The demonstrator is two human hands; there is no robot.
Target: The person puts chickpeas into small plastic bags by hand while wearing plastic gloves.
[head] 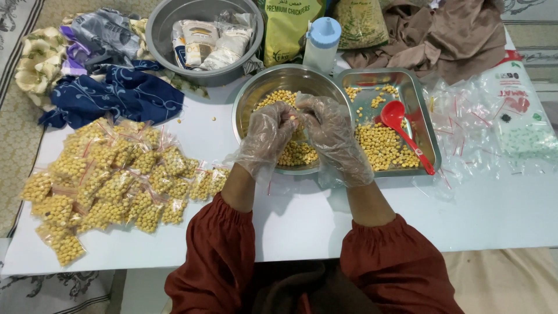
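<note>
- Two gloved hands meet over a round steel bowl (pixel 256 96) of chickpeas on a white counter (pixel 302 215).
- The left hand (pixel 266 136), in a thin clear glove, has its fingertips pinched together on a single chickpea (pixel 293 118).
- The right hand (pixel 334 136) is curled shut just beside it, fingertips touching the same spot; whether it also grips a small bag is too unclear to tell.
- The chickpea sits between both hands, directly above the bowl, equally near to each.
- Right of the bowl, touching it, a rectangular steel tray (pixel 427 125) holds more chickpeas and a red scoop (pixel 401 128), handle pointing toward the person.
- Far left lies a heap of filled small bags (pixel 110 180); empty clear bags (pixel 471 128) lie far right.
</note>
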